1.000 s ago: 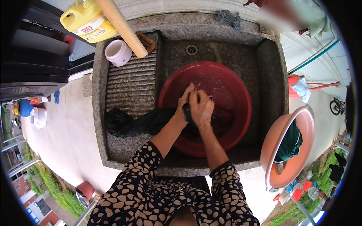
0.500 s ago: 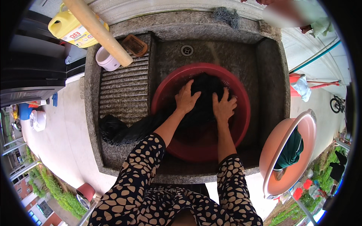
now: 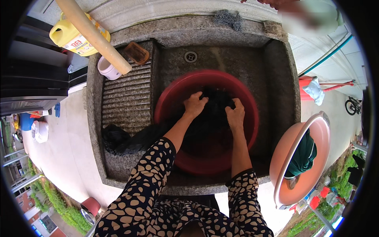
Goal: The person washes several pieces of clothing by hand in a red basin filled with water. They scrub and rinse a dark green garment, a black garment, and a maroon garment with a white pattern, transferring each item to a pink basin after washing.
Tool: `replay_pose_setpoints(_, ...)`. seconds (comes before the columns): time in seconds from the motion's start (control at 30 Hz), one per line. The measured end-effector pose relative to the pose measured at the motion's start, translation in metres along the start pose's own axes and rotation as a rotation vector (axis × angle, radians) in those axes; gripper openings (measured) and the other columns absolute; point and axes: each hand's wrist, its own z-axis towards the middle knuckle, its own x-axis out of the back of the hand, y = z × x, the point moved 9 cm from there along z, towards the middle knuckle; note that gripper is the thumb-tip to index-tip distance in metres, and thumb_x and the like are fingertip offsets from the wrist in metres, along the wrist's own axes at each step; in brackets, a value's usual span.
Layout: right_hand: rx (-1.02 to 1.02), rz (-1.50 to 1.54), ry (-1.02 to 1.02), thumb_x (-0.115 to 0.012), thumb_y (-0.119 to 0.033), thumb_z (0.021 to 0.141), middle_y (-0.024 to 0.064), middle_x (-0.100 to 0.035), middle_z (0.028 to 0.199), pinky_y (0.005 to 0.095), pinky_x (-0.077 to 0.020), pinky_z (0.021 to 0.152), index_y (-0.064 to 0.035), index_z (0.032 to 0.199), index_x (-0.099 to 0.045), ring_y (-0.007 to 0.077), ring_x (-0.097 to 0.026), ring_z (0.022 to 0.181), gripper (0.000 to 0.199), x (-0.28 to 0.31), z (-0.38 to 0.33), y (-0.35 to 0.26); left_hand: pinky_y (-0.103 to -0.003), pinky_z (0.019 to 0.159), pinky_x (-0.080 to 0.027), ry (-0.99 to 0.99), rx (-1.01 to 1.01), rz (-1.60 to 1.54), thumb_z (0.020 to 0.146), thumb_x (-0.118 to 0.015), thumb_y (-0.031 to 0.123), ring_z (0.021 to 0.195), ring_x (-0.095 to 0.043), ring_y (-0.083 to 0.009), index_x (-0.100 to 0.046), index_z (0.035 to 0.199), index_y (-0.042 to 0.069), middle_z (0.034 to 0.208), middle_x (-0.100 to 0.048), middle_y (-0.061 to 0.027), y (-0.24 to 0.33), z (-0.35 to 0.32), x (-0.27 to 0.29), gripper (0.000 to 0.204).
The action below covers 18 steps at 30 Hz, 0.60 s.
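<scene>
A red basin (image 3: 254,130) stands in the stone sink, with dark wet-looking black cloth (image 3: 215,103) inside it. One part of this cloth, or a second black piece, trails over the basin's left rim onto the ribbed washboard slab (image 3: 127,94). My left hand (image 3: 194,105) grips the cloth at its left side, fingers curled in. Across from it, my right hand (image 3: 236,115) pinches the cloth's right side, thumb and fingers drawn together. The fingertips of both hands are partly lost against the black fabric.
A pink tub (image 3: 279,173) with dark green cloth stands outside the sink at right. On the left are a wooden stick (image 3: 94,37), a yellow jug (image 3: 79,43), a whitish cup (image 3: 107,69) and a brown brush or block (image 3: 136,53). A wire scourer (image 3: 228,20) rests on the back ledge.
Both hands have closed from spread fingers onto the black cloth. The cloth has been pressed lower and bunched between them. The whole view has shifted slightly.
</scene>
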Motion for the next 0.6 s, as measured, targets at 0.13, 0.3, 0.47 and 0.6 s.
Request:
replay_pose_setpoints(0.13,0.077,-0.632,0.055,-0.062,-0.004,0.073,0.0137,-0.041,0.134,0.0392,-0.0466,0.084,-0.0204,0.133,-0.038,0.0344,-0.056,0.105,0.067,0.059,-0.073,-0.104,-0.025,0.055,-0.033,-0.278,-0.104,-0.621,0.080,-0.055,0.010,0.061,-0.037,-0.0057,-0.047,0.074,0.004,0.066,-0.041,0.0023,0.049,-0.015,0.033,0.012)
replay_pose_setpoints(0.3,0.763,-0.419,0.196,-0.067,-0.007,0.072,0.0131,-0.050,0.125,0.0336,-0.0472,0.082,-0.0160,0.129,-0.040,0.0288,-0.058,0.100,0.064,0.059,-0.128,-0.177,-0.027,0.062,-0.041,-0.543,-0.638,-0.218,0.077,-0.056,0.002,0.068,-0.047,-0.0075,-0.053,0.079,0.002,0.070,-0.051,0.0004,0.140,-0.071,0.045,0.003)
replay_pose_setpoints(0.47,0.444,0.413,-0.271,-0.063,-0.005,0.081,0.0019,-0.060,0.081,0.0234,-0.0441,0.068,-0.0022,0.096,-0.059,0.0097,-0.055,0.075,0.016,0.056,-0.121,-0.148,-0.027,0.069,-0.045,-0.504,-0.525,-0.284,0.076,-0.070,0.010,0.076,-0.050,-0.0096,-0.056,0.091,0.005,0.085,-0.055,-0.0004,0.139,-0.085,0.089,0.022)
replay_pose_setpoints(0.6,0.481,0.577,-0.152,-0.059,-0.003,0.085,-0.0048,-0.055,0.076,0.0188,-0.0380,0.062,-0.0011,0.091,-0.063,0.0035,-0.047,0.069,0.007,0.108,-0.157,-0.169,-0.035,0.077,-0.045,-0.276,-0.528,0.205,0.072,-0.074,0.025,0.092,-0.054,-0.0202,-0.056,0.099,0.012,0.096,-0.058,-0.0023,0.087,-0.115,0.122,0.034)
